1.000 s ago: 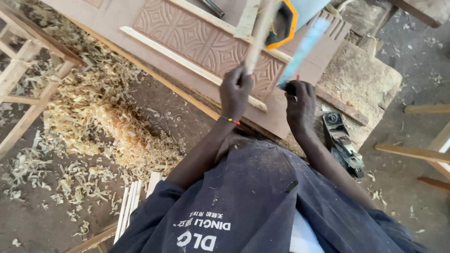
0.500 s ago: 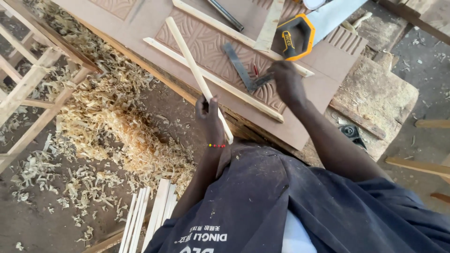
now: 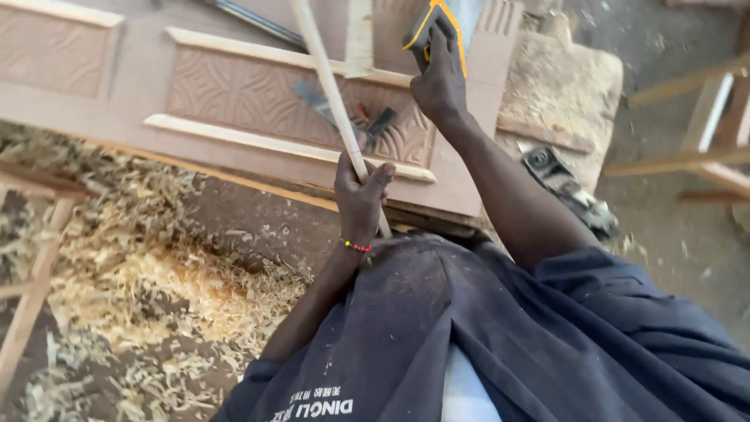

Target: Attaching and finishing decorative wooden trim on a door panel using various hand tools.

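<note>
My left hand (image 3: 359,195) grips the near end of a long thin wooden strip (image 3: 326,86), which runs up and away across a carved wooden door panel (image 3: 234,98) lying flat. A beaded band circles that wrist. My right hand (image 3: 441,82) reaches to the panel's far side, its fingers closed over a yellow and black tape measure (image 3: 431,22). Between the hands, a metal square with a dark handle (image 3: 355,116) lies on the carved panel. Pale moulding strips (image 3: 273,144) frame the carving.
A hand plane (image 3: 566,191) lies on the ground to the right, below a rough block (image 3: 558,86). Heaps of wood shavings (image 3: 156,289) cover the floor on the left. Wooden frames stand at the right (image 3: 703,117) and the lower left (image 3: 31,266).
My right hand left the square on the panel and went up to the tape measure. My left hand kept the strip, which now stands steeper. The view shifted right and closer.
</note>
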